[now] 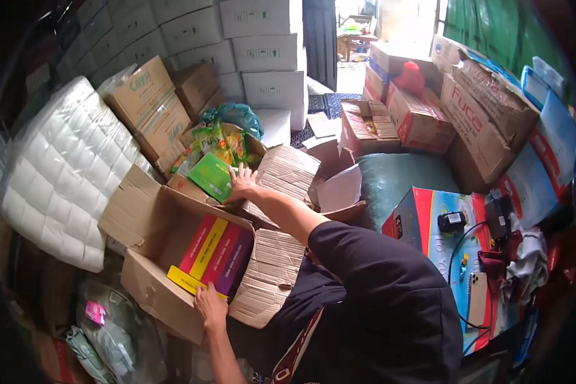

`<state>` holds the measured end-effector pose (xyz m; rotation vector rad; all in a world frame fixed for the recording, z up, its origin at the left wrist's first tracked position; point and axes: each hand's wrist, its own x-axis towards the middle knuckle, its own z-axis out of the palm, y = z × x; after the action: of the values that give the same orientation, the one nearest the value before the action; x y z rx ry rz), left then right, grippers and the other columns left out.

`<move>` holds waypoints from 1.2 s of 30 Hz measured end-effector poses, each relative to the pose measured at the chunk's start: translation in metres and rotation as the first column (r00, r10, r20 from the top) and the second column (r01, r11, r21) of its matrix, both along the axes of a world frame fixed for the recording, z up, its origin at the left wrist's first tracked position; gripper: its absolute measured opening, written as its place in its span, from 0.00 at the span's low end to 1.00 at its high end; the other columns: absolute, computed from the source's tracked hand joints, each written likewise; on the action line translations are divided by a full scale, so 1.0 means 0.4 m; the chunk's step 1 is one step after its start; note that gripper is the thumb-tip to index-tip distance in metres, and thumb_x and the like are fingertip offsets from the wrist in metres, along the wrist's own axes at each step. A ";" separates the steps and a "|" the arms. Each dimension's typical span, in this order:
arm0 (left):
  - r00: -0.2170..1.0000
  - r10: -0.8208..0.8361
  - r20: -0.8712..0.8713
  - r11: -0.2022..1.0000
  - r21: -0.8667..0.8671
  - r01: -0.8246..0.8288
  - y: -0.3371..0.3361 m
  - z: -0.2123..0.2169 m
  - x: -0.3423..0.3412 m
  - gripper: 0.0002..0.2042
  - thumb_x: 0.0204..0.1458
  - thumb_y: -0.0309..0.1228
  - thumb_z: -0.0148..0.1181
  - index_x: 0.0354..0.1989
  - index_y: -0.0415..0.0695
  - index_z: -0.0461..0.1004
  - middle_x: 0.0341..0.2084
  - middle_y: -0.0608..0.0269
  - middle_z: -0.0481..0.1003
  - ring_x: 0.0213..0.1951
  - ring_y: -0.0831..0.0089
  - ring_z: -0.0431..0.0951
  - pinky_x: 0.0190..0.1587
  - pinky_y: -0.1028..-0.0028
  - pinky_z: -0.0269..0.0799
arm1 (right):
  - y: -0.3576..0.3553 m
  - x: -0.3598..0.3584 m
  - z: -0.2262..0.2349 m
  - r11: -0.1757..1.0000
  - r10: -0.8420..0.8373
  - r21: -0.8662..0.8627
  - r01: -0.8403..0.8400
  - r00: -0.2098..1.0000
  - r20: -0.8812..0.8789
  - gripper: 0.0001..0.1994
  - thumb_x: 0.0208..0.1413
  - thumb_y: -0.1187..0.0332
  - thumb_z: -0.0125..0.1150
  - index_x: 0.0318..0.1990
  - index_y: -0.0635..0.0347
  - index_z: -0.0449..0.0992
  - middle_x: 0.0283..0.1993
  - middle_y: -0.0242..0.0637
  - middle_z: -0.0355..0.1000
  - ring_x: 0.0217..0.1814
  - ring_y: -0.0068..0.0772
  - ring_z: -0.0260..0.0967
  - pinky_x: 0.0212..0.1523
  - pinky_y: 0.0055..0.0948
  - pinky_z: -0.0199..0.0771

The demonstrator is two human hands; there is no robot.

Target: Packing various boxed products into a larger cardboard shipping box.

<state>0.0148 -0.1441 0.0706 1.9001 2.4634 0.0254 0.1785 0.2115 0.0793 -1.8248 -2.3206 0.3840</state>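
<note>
An open cardboard carton (166,313) stands before me with its flaps folded out. Inside lies a row of flat boxes in red (196,246), yellow (211,246) and purple (237,259). Across their near end sits another yellow box (187,280), askew to the row. My left hand (211,306) has its fingers closed at that box's right end, by the carton's near wall. My right hand (242,184) reaches forward, fingers spread, against the right edge of a green box (211,177). That box rests at a second open carton holding green and yellow packets (219,142).
White cartons (265,57) are stacked behind. A large plastic-wrapped white bundle (70,173) stands left. To my right, a colourful box (422,224) carries a phone (477,297) and a black cable. Clear bags (118,339) lie lower left.
</note>
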 end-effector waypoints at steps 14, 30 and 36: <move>0.989 -0.118 0.094 0.992 0.046 0.114 0.018 0.034 0.024 0.31 0.41 0.35 0.78 0.56 0.39 0.76 0.49 0.45 0.78 0.57 0.51 0.74 0.60 0.56 0.70 | 0.072 0.120 0.096 0.856 -0.192 -0.459 -0.238 0.677 -0.710 0.58 0.36 0.31 0.70 0.73 0.53 0.55 0.67 0.53 0.63 0.67 0.51 0.67 0.60 0.51 0.71; -0.162 -0.357 0.920 0.919 0.316 -0.235 0.075 -0.010 0.023 0.35 0.68 0.60 0.37 0.75 0.49 0.54 0.69 0.57 0.60 0.71 0.60 0.60 0.69 0.57 0.59 | -0.572 0.094 -0.024 0.255 -0.337 -0.119 -0.960 0.027 -0.941 0.45 0.59 0.34 0.58 0.76 0.39 0.44 0.72 0.43 0.55 0.73 0.48 0.56 0.67 0.67 0.60; -0.065 -0.304 0.950 0.926 0.279 -0.254 0.058 -0.092 -0.028 0.41 0.64 0.64 0.46 0.76 0.50 0.47 0.70 0.58 0.55 0.69 0.61 0.61 0.68 0.57 0.59 | -0.567 0.076 -0.023 0.217 -0.333 -0.072 -0.973 -0.005 -0.943 0.49 0.57 0.52 0.66 0.80 0.42 0.39 0.79 0.39 0.49 0.77 0.43 0.48 0.71 0.57 0.58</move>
<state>0.0037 -0.1208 0.0338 1.0115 1.2132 1.4745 0.2088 -0.0154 0.0700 0.0377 -1.3023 2.5074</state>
